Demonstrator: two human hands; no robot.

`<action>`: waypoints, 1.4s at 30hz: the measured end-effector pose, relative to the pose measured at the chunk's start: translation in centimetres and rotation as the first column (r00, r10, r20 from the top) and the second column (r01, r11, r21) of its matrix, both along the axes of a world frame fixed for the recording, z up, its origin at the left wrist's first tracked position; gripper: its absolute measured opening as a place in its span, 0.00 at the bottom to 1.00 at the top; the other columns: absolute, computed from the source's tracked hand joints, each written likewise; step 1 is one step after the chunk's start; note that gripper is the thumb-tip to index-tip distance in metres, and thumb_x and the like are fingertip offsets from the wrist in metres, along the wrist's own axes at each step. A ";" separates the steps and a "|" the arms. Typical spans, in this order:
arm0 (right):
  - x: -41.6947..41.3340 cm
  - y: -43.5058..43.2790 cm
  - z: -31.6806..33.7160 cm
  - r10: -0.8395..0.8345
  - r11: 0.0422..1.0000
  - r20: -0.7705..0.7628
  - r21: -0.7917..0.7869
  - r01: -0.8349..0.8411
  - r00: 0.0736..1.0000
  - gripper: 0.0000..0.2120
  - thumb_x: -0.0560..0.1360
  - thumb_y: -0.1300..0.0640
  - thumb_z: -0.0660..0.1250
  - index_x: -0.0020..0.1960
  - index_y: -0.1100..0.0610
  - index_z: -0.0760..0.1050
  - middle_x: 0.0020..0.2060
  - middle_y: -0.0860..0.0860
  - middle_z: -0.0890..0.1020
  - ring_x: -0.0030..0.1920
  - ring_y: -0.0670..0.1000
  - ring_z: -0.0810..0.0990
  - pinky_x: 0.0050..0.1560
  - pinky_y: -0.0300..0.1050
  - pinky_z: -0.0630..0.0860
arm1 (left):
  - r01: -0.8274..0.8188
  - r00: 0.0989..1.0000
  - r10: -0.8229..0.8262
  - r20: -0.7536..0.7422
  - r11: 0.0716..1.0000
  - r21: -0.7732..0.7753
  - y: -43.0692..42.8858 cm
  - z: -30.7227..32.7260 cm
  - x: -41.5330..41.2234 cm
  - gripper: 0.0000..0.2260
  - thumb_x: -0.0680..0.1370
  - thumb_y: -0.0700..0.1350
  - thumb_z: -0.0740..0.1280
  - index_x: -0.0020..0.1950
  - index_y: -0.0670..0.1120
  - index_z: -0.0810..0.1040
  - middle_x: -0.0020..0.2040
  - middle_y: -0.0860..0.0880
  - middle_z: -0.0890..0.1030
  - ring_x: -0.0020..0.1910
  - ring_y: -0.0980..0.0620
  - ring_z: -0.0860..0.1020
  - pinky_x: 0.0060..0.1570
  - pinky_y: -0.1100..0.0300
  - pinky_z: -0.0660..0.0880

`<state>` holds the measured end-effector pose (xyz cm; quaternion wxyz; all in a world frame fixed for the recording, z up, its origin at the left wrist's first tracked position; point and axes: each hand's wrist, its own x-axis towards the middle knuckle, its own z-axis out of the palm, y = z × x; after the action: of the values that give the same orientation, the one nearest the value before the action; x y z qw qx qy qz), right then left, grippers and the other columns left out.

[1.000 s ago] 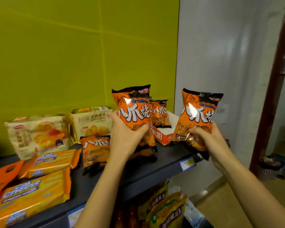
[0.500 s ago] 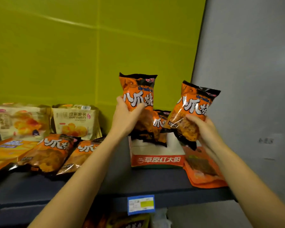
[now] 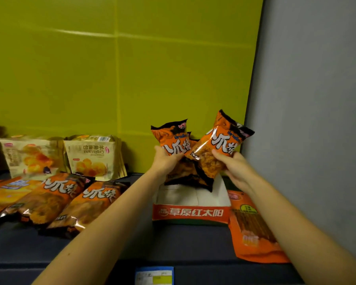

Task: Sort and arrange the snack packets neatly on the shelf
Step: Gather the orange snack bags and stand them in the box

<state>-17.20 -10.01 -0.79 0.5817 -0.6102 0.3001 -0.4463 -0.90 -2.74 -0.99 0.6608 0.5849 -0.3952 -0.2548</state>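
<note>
My left hand grips an upright orange-and-black snack packet. A second packet of the same kind is tilted to the right in my right hand. Both packets hang just above the back of a white and orange display box on the dark shelf, where more of these packets stand behind my hands. Two more of the same packets lie flat on the shelf to the left.
Two cream croissant bags lean on the green back wall. Yellow cheese packets lie at the far left. An orange flat pouch lies right of the box by the grey wall. A price tag is on the shelf edge.
Both hands moved forward and down with their packets, bringing them close together over the box. The view shifted to face the shelf more squarely and closer.
</note>
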 end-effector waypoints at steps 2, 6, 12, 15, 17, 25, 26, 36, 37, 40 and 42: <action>0.3 -0.6 -0.7 0.019 0.999 -0.077 -0.024 -0.021 0.997 0.22 0.73 0.59 0.68 0.66 0.57 0.69 0.63 0.53 0.76 0.64 0.54 0.73 0.68 0.51 0.68 | -0.015 0.999 0.013 0.037 0.999 0.048 -0.3 -0.4 0.5 0.26 0.74 0.36 0.68 0.66 0.38 0.57 0.62 0.42 0.72 0.63 0.44 0.73 0.56 0.57 0.72; 0.4 -1.8 -1.3 -0.006 0.987 -0.309 -0.153 -0.044 0.951 0.30 0.71 0.55 0.71 0.70 0.57 0.64 0.67 0.54 0.74 0.65 0.54 0.73 0.67 0.52 0.70 | -0.024 0.993 0.010 0.116 0.992 0.121 -1.1 -1.2 1.1 0.24 0.73 0.34 0.68 0.62 0.40 0.57 0.65 0.39 0.70 0.65 0.42 0.72 0.59 0.53 0.72; 0.9 -2.0 -1.1 -0.225 0.908 -0.559 -0.418 -0.037 0.798 0.34 0.71 0.54 0.70 0.70 0.62 0.57 0.68 0.56 0.70 0.67 0.56 0.70 0.63 0.48 0.70 | -0.075 0.954 0.025 0.298 0.985 0.155 -1.8 -1.6 1.0 0.24 0.73 0.34 0.68 0.61 0.40 0.57 0.67 0.39 0.70 0.67 0.42 0.70 0.61 0.54 0.70; 1.1 -2.3 -1.2 -0.276 0.891 -0.598 -0.454 -0.034 0.752 0.35 0.70 0.52 0.72 0.69 0.62 0.58 0.67 0.56 0.71 0.67 0.56 0.71 0.62 0.48 0.71 | -0.149 0.889 0.049 0.456 0.971 0.186 -2.0 -1.7 1.2 0.29 0.71 0.39 0.72 0.64 0.36 0.59 0.66 0.38 0.71 0.66 0.41 0.71 0.61 0.51 0.71; 1.1 -2.8 -1.2 -0.298 0.883 -0.615 -0.468 -0.033 0.730 0.37 0.68 0.51 0.73 0.69 0.61 0.59 0.67 0.56 0.71 0.66 0.56 0.71 0.63 0.50 0.71 | -0.255 0.807 0.096 0.583 0.947 0.196 -2.3 -1.5 1.6 0.31 0.69 0.45 0.74 0.65 0.37 0.62 0.65 0.39 0.72 0.65 0.40 0.70 0.62 0.48 0.72; 2.3 -1.8 -2.1 -0.466 0.789 -0.523 -0.611 0.068 0.713 0.47 0.65 0.53 0.75 0.74 0.60 0.50 0.71 0.57 0.66 0.70 0.58 0.67 0.66 0.52 0.68 | -0.392 0.694 0.144 0.706 0.897 0.203 -2.0 -1.5 2.1 0.51 0.68 0.49 0.74 0.75 0.37 0.40 0.71 0.38 0.66 0.71 0.38 0.63 0.68 0.43 0.61; 2.3 -1.8 -2.2 -0.472 0.782 -0.526 -0.620 0.061 0.708 0.46 0.65 0.53 0.75 0.73 0.60 0.51 0.71 0.57 0.66 0.70 0.57 0.67 0.66 0.52 0.68 | -0.406 0.672 0.142 0.727 0.892 0.201 -1.9 -1.5 2.2 0.53 0.68 0.50 0.74 0.74 0.37 0.38 0.72 0.38 0.65 0.71 0.38 0.62 0.68 0.43 0.60; 2.7 -0.9 -2.5 -0.562 0.763 -0.670 -0.646 -0.007 0.485 0.38 0.71 0.47 0.68 0.73 0.60 0.55 0.70 0.57 0.67 0.70 0.59 0.64 0.68 0.54 0.64 | -0.400 0.612 0.010 0.791 0.866 0.299 -0.8 -1.5 2.9 0.53 0.70 0.56 0.71 0.74 0.37 0.35 0.72 0.37 0.64 0.71 0.39 0.63 0.68 0.45 0.61; 2.8 -0.8 -2.4 -0.570 0.763 -0.669 -0.646 0.005 0.477 0.38 0.71 0.47 0.68 0.73 0.60 0.55 0.70 0.57 0.66 0.70 0.59 0.63 0.68 0.54 0.63 | -0.407 0.607 0.006 0.795 0.861 0.305 -0.6 -1.4 3.1 0.52 0.70 0.57 0.70 0.74 0.38 0.36 0.73 0.38 0.64 0.72 0.39 0.62 0.68 0.45 0.61; 2.5 0.2 -1.8 -0.596 0.755 -0.619 -0.649 0.093 0.512 0.40 0.71 0.48 0.69 0.74 0.61 0.53 0.71 0.58 0.63 0.71 0.59 0.62 0.69 0.53 0.62 | -0.450 0.570 0.065 0.819 0.859 0.245 0.3 -0.7 3.8 0.41 0.71 0.59 0.68 0.74 0.41 0.54 0.70 0.39 0.66 0.70 0.40 0.63 0.66 0.46 0.64; 2.2 1.3 -1.1 -0.620 0.726 -0.544 -0.671 0.151 0.565 0.39 0.71 0.50 0.69 0.74 0.61 0.53 0.71 0.58 0.62 0.71 0.59 0.62 0.68 0.51 0.63 | -0.437 0.568 0.107 0.816 0.880 0.189 1.6 0.0 4.6 0.30 0.73 0.58 0.66 0.68 0.42 0.68 0.66 0.40 0.71 0.66 0.42 0.68 0.63 0.48 0.69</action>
<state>-14.98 -8.72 -1.94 0.0852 -0.7902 0.4982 -0.3467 3.68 -1.19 -0.94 0.3287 0.8042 -0.4909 0.0648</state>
